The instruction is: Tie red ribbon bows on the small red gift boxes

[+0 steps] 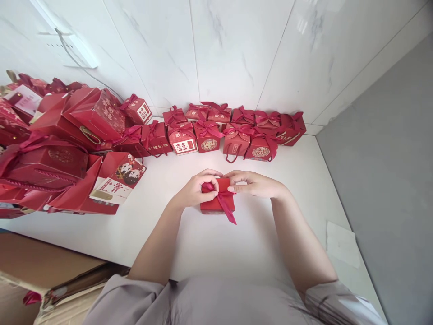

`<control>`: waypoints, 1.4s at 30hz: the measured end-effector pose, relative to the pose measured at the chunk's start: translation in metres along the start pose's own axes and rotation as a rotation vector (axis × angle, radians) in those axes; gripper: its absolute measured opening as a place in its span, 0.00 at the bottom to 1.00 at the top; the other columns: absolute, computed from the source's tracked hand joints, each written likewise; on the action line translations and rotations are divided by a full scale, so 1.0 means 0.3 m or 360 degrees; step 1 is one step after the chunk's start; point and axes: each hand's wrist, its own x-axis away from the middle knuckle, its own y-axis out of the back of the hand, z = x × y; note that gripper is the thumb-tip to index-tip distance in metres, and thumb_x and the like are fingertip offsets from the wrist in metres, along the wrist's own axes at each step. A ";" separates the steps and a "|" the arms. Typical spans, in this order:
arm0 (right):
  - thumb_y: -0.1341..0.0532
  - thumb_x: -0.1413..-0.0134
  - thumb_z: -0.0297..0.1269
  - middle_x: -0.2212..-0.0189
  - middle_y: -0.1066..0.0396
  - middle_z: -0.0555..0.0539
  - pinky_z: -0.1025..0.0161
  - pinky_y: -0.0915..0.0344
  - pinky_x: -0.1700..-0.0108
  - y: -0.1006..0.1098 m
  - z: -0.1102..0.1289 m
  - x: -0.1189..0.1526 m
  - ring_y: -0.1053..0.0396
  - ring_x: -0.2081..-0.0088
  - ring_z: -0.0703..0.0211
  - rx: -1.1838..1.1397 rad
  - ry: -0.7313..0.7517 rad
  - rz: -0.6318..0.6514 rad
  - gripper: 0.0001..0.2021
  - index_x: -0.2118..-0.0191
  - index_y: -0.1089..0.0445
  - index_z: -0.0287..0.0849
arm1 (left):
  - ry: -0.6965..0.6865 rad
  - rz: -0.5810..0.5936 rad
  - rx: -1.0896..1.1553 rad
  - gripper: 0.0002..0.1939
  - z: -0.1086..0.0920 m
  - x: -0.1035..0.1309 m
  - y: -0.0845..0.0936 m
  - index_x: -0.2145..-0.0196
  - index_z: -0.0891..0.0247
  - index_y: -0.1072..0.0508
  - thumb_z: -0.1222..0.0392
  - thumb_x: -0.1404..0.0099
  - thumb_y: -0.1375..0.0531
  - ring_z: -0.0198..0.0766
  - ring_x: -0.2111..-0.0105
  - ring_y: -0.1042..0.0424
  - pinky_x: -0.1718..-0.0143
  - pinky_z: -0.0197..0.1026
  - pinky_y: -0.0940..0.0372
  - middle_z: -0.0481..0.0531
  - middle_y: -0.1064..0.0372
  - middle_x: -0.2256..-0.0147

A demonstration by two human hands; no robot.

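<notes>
Beneath the fingers of the left hand [198, 187] and the right hand [257, 183], a small red box [209, 205] is set on the tabletop [253, 239]; by the left fingers, with thumb and forefinger brought tip to tip, the ribbon [227, 210] appears to be pinched near its knot; the right fingers are curled over the far edge with a gap left below the forefinger, and whether ribbon is held there cannot be told; one ribbon tail is draped nearer the body than the fingers; beyond them, bow-topped boxes [182, 137] are lined up; the small box is judged light, its card walls stiff yet easily dented; the ribbon is judged soft and slippery, best gripped close to the knot, while the box is best steadied lightly by opposite sides.
</notes>
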 end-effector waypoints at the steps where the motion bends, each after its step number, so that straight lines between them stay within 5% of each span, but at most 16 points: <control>1: 0.40 0.41 0.54 0.45 0.33 0.49 0.57 0.38 0.45 0.001 -0.001 0.001 0.32 0.50 0.52 0.0002 0.0007 0.0003 0.16 0.64 0.25 0.46 | -0.0011 0.0002 -0.0004 0.01 0.000 -0.001 -0.001 0.70 0.61 0.29 0.64 0.41 0.41 0.45 0.45 0.34 0.42 0.45 0.38 0.53 0.36 0.44; 15: 0.39 0.41 0.52 0.44 0.34 0.48 0.56 0.38 0.44 0.004 -0.003 -0.002 0.33 0.47 0.51 -0.0019 0.0023 0.0065 0.16 0.65 0.26 0.44 | -0.0037 0.0057 -0.0092 0.01 -0.003 -0.002 0.001 0.70 0.61 0.30 0.65 0.42 0.41 0.46 0.44 0.35 0.43 0.45 0.39 0.53 0.36 0.46; 19: 0.40 0.40 0.52 0.48 0.29 0.46 0.55 0.37 0.44 0.019 0.007 0.018 0.31 0.49 0.51 -0.0147 0.0131 0.0065 0.17 0.57 0.24 0.44 | 0.0009 0.0040 0.0084 0.07 -0.001 0.016 0.035 0.61 0.59 0.29 0.61 0.39 0.39 0.45 0.43 0.35 0.42 0.47 0.40 0.53 0.36 0.44; 22: 0.39 0.40 0.52 0.53 0.25 0.43 0.52 0.37 0.43 0.031 0.006 0.037 0.29 0.49 0.49 -0.0281 0.0161 -0.0111 0.20 0.51 0.27 0.43 | 0.0070 -0.0254 0.0282 0.16 0.012 0.038 0.086 0.52 0.57 0.33 0.60 0.39 0.39 0.45 0.43 0.34 0.43 0.48 0.38 0.53 0.35 0.44; 26: 0.40 0.39 0.53 0.58 0.23 0.43 0.52 0.37 0.46 0.023 0.006 0.044 0.26 0.54 0.50 -0.0252 0.0017 -0.0291 0.21 0.50 0.30 0.42 | 0.0214 -0.0824 0.0188 0.13 0.018 0.057 0.141 0.55 0.58 0.33 0.58 0.39 0.40 0.44 0.48 0.31 0.46 0.48 0.37 0.52 0.32 0.48; 29: 0.40 0.40 0.55 0.64 0.22 0.45 0.57 0.33 0.55 0.007 0.024 0.049 0.24 0.61 0.52 -0.0160 -0.0116 -0.0254 0.22 0.50 0.30 0.44 | 0.0302 -0.0925 0.0014 0.10 -0.026 0.068 0.139 0.57 0.57 0.31 0.54 0.36 0.41 0.43 0.50 0.30 0.46 0.48 0.37 0.51 0.31 0.50; 33: 0.42 0.39 0.58 0.83 0.29 0.52 0.62 0.36 0.72 0.010 0.046 0.073 0.32 0.80 0.59 -0.0243 -0.0099 -0.0300 0.25 0.49 0.31 0.42 | 0.0314 -0.0616 -0.0207 0.15 -0.139 0.101 0.089 0.53 0.56 0.31 0.46 0.32 0.44 0.44 0.47 0.32 0.45 0.48 0.38 0.51 0.32 0.48; 38: 0.36 0.43 0.50 0.71 0.23 0.46 0.63 0.31 0.60 0.019 -0.043 0.034 0.26 0.69 0.60 -0.0570 0.0002 -0.0597 0.17 0.58 0.28 0.41 | 0.0088 0.0183 -0.0566 0.43 -0.251 0.135 0.005 0.39 0.52 0.40 0.37 0.48 0.32 0.52 0.39 0.41 0.40 0.52 0.42 0.55 0.41 0.39; 42: 0.31 0.51 0.48 0.71 0.24 0.44 0.61 0.29 0.64 -0.013 -0.206 -0.066 0.27 0.71 0.59 -0.0750 -0.0102 -0.0647 0.16 0.65 0.28 0.40 | -0.0104 0.0434 -0.0822 0.54 -0.263 0.115 -0.067 0.34 0.53 0.48 0.39 0.52 0.30 0.57 0.37 0.46 0.38 0.55 0.46 0.59 0.44 0.37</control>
